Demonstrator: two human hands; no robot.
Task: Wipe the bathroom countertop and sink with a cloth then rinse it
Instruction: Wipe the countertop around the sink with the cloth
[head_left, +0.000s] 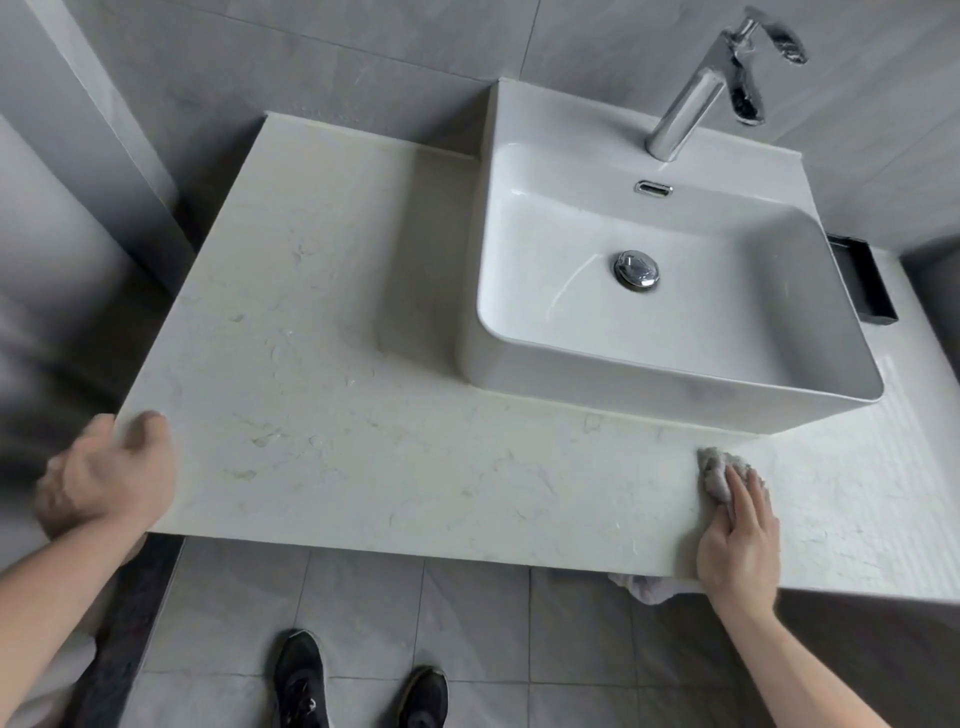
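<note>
A white marbled countertop (363, 426) carries a white rectangular vessel sink (675, 389) at its right. A crumpled grey cloth (712, 467) lies on the counter in front of the sink, near the front edge. My right hand (740, 540) presses down on the cloth with straight fingers. Part of the cloth hangs over the front edge below my wrist. My left hand (109, 473) grips the counter's front left corner, thumb on top; it is blurred.
A chrome faucet (691, 104) stands behind the basin, and a chrome drain plug (636, 269) sits in its middle. A black holder (865, 286) is fixed to the right of the sink. Grey tiled walls enclose the counter. My black shoes (358, 686) stand on the tiled floor below.
</note>
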